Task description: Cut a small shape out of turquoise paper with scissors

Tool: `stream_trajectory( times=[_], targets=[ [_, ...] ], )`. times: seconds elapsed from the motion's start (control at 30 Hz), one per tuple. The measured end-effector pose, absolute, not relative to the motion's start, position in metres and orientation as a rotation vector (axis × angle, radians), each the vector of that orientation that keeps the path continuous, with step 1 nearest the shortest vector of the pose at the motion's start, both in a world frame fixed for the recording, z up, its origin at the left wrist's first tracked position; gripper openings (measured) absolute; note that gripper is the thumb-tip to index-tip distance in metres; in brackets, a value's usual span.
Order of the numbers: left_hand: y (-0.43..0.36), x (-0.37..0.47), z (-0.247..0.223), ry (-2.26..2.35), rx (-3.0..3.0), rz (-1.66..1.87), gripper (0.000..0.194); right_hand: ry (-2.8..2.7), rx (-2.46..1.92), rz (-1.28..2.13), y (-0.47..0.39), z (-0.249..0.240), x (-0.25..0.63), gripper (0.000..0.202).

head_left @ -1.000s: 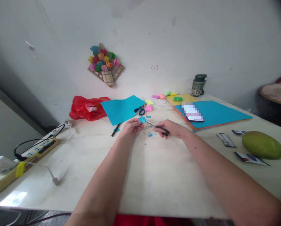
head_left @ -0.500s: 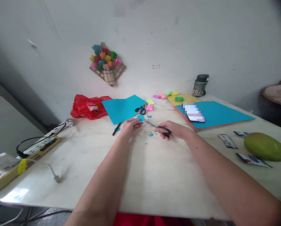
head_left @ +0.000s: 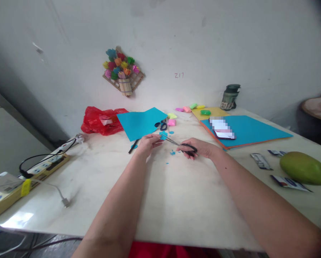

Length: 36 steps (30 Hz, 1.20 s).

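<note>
My right hand is closed round the black handles of a pair of scissors, whose blades point left and away from me. Between the fingertips of my left hand is a small blue piece of paper; the blade tips meet its edge. Small blue paper scraps lie on the table just below the blades. A black pen-like stick rests left of my left hand, over another blue bit. Behind the cut piece lies a second black-handled tool, partly hidden by a large blue sheet.
A large blue sheet and a red plastic bag lie back left. On the right are stacked coloured sheets with a phone, a green fruit and small packets. A power strip runs along the left.
The scissor blades look closer together, and the blue piece in my left hand is turned slightly. Both hands stay almost in place; the whole view has shifted a little.
</note>
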<state>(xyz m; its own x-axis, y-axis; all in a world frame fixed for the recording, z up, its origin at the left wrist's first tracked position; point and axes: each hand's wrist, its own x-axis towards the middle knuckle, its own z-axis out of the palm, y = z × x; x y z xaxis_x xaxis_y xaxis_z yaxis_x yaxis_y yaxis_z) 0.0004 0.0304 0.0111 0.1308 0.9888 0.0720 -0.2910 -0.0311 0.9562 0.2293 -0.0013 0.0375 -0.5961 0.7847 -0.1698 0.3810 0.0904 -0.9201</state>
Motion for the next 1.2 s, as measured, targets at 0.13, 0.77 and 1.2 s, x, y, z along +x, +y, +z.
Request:
stream_trajectory(
  times=[0.13, 0.77, 1.2],
  targets=[
    [0.0305, 0.0008, 0.0118, 0.858, 1.061, 1.29, 0.021, -1.977, -1.167, 1.532, -0.0009, 0.0371, 0.2293, 0.04],
    [0.0336, -0.0009, 0.0096, 0.764, 1.16, 1.25, 0.014, -2.005, -1.143, 1.526, -0.0015, 0.0343, 0.2272, 0.042],
    [0.0355, -0.0031, 0.0078, 0.76, 1.192, 1.23, 0.014, -2.005, -1.149, 1.532, -0.0014, 0.0347, 0.2271, 0.041]
  ],
)
